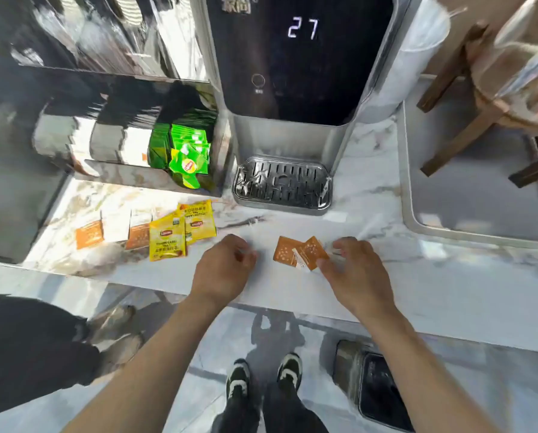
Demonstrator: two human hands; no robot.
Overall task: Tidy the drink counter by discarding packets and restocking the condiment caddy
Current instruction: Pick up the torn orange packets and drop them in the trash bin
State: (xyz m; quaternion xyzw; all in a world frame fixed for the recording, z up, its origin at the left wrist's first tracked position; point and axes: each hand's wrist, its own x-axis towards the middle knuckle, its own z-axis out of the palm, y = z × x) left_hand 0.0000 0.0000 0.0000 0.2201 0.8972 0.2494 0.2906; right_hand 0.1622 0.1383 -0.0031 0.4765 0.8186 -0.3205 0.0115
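Two orange sugar packets (299, 253) lie overlapped on the marble counter (417, 276) between my hands. My right hand (352, 270) touches their right edge, with the thumb at the lower corner and the fingers curled. My left hand (227, 264) hovers just left of them, fingers loosely curled and holding nothing. Two yellow tea packets (180, 232) and two more orange packets (89, 234) with white ones between them lie at the left. The dark condiment caddy (130, 176) behind them holds green tea packets (186, 151).
A water dispenser (295, 57) with a metal drip tray (281, 185) stands at the back centre. A grey tray (448, 226) with a wooden stand sits at the right. A waste bin (377, 392) stands on the floor below. A person in dark clothing stands at the left.
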